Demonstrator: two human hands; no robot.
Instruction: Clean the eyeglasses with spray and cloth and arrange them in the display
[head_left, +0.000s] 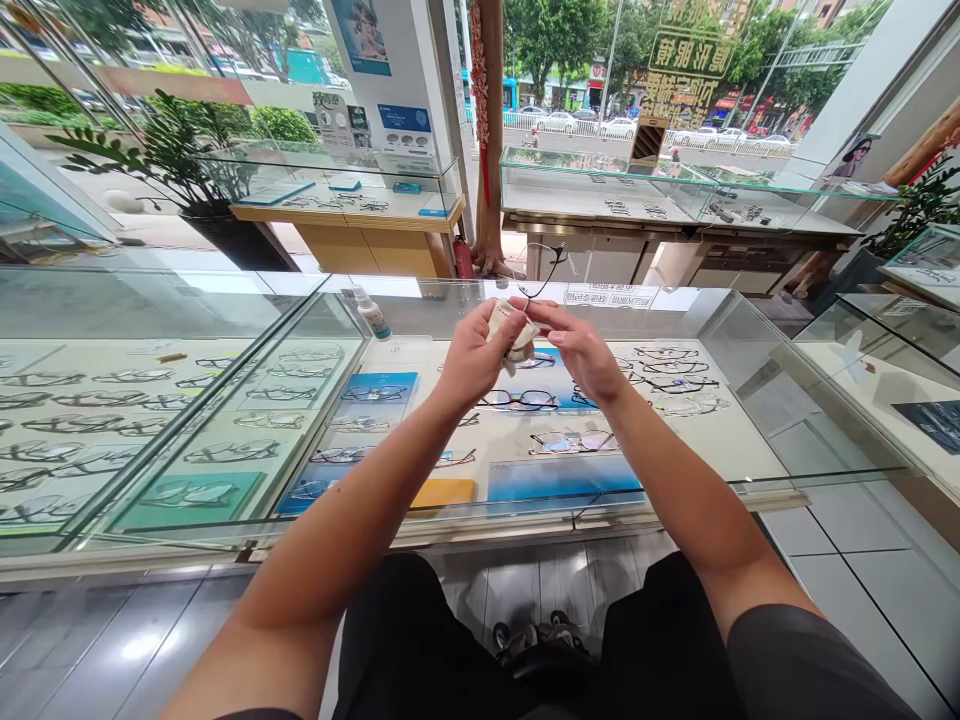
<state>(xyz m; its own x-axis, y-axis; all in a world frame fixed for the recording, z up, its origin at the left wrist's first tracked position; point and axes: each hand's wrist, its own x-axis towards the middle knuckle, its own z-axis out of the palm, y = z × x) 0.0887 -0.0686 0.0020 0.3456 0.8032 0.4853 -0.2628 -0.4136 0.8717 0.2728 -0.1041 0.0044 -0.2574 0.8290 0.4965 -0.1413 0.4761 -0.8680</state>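
Note:
My left hand (471, 352) is closed around a cream cloth (501, 318), pinching it with the thumb on top. A pair of eyeglasses (556, 258) with a dark thin frame rises above the fingers, and its lower part is hidden by the cloth and my hands. My right hand (585, 350) closes on the eyeglasses from the right, fingertips meeting the cloth. Both hands are above a glass display case (720, 440) in which rows of spectacles (525, 400) lie on white and blue boards.
A white spray bottle (373, 315) stands on the glass top, left of my hands. More spectacles fill the case section at the left (187, 450). Beyond are other glass showcases (592, 205), a wooden post (490, 140), a fire extinguisher (463, 258) and a potted plant (187, 150).

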